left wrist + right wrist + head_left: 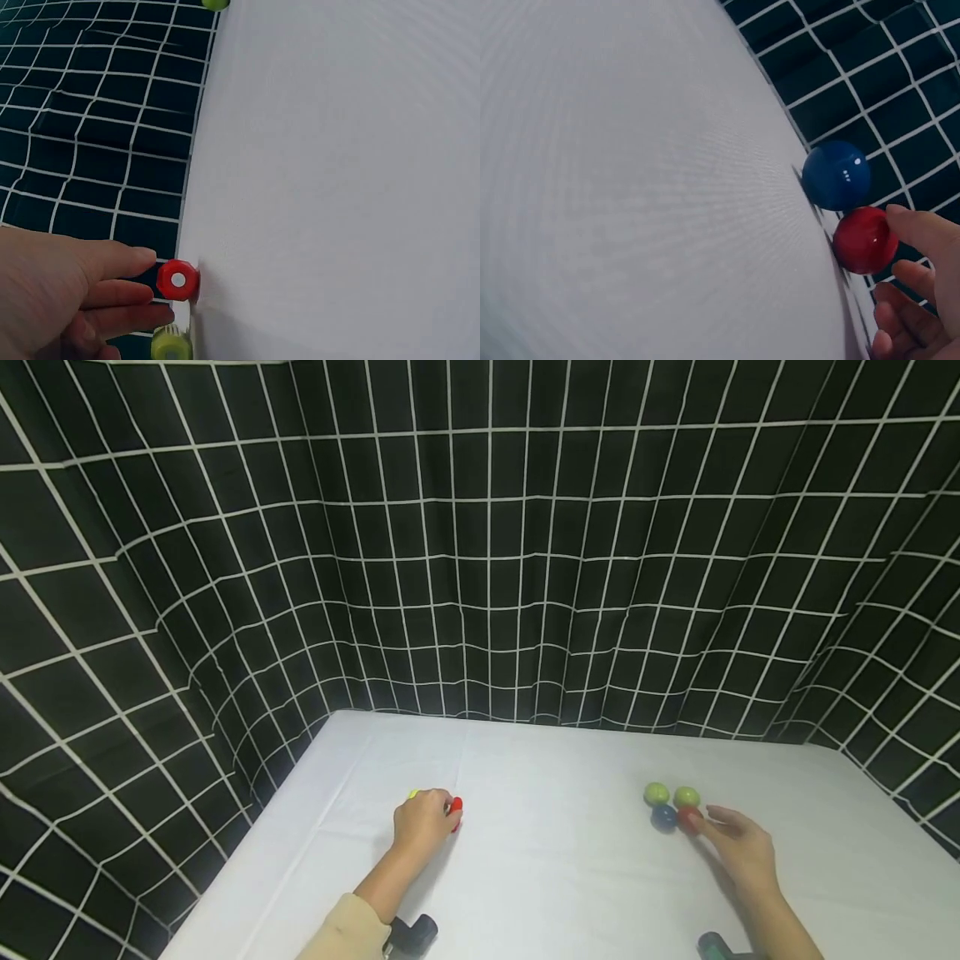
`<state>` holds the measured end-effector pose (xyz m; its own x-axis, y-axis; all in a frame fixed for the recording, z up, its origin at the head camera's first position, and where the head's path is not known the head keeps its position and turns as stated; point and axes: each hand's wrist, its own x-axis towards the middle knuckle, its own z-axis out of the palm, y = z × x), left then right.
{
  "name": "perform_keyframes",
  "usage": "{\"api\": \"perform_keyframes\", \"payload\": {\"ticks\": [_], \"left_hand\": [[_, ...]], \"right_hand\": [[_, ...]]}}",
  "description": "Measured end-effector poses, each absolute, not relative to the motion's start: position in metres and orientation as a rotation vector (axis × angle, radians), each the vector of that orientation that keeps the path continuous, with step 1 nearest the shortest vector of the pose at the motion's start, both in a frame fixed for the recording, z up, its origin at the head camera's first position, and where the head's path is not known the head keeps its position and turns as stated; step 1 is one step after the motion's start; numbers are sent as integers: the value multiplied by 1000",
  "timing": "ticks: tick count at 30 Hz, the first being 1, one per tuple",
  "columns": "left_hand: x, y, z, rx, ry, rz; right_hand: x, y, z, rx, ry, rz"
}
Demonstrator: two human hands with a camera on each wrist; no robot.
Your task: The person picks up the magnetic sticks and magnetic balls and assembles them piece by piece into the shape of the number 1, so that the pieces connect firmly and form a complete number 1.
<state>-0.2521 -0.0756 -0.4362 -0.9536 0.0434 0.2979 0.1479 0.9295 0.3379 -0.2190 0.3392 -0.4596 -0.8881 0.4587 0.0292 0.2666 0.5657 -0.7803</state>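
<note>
"Balls first: what is the right hand [738, 847] doing there?"

"Its thumb touches the red ball [865, 240]; the other fingers bend loosely, spread off the thumb, and don't wrap round it."

"Where does the ball sit?"

"On the counter [555, 877], right against the blue ball [837, 175] or just beside it, two green balls [656, 793] close behind."

"How would it handle?"

"The gloss suggests hard plastic, so I'd guess light, stiff, slightly slippery and quick to roll. Best take it with thumb and finger on opposite sides of its widest part."

"And the left hand [423, 820]?"

"Its fingertips reach a red piece [178, 280] with an angular rim and a pale round centre. The gap is slight; I can't tell whether it has a grip. A yellow-green piece [172, 346] with pale streaks lies near the fingers."

"Fragile?"

"Probably not; both look rigid, and the angular rim should give better purchase than a smooth ball."

"Fabrics?"

"Matte white cloth, faintly creased; behind, a dark curtain [506, 527], white-gridded, hangs in folds."
</note>
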Motion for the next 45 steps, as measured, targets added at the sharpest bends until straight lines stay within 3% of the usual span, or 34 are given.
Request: {"api": "perform_keyframes", "payload": {"ticks": [32, 45], "left_hand": [[-254, -58, -439, -140, -2849, -241], [-253, -54, -438, -161, -2866, -679]], "right_hand": [[-223, 339, -467, -538, -2652, 1144], [-223, 339, -470, -503, -2649, 1066]]}}
